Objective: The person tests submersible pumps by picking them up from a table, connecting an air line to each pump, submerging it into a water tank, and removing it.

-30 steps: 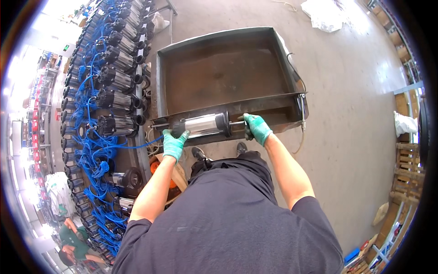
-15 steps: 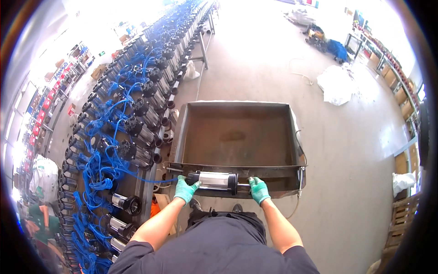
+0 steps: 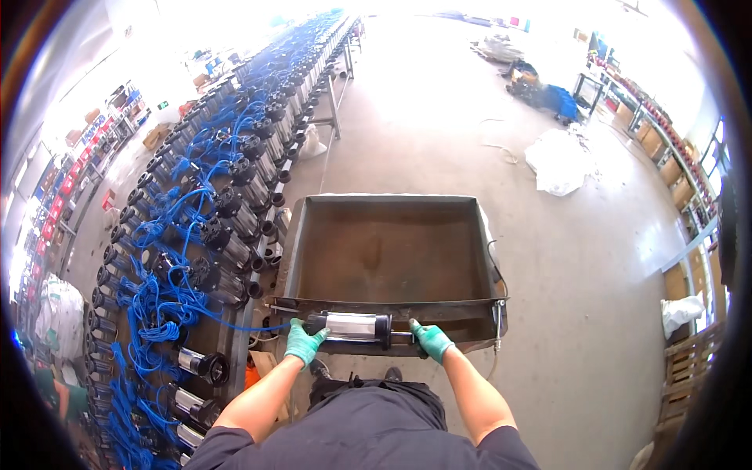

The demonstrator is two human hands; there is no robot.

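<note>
A submersible pump motor [image 3: 350, 324] with a shiny steel barrel and black ends lies level across the near edge of a metal tank [image 3: 291, 251]. My left hand [image 3: 305, 342], in a green glove, is closed round its black left end. From that end a blue cable [image 3: 243, 326] runs left to the rack. A bare shaft [image 3: 402, 335] sticks out of the right end. My right hand [image 3: 432, 341], also gloved in green, is closed at the shaft's tip, with the thumb on top; its grip is partly hidden.
Left of me stands a long rack with rows of similar motors [image 3: 227, 239] and tangled blue cables [image 3: 160, 301]. A hose [image 3: 494, 364] hangs from a fitting at the tank's right side. White sacking [image 3: 558, 162] lies on the floor beyond; wooden pallets [image 3: 693, 376] stand far right.
The whole view has shifted, so the tank, motor and hands appear lower and further left. Both hands keep their places on the motor, which stays at the tank's near edge.
</note>
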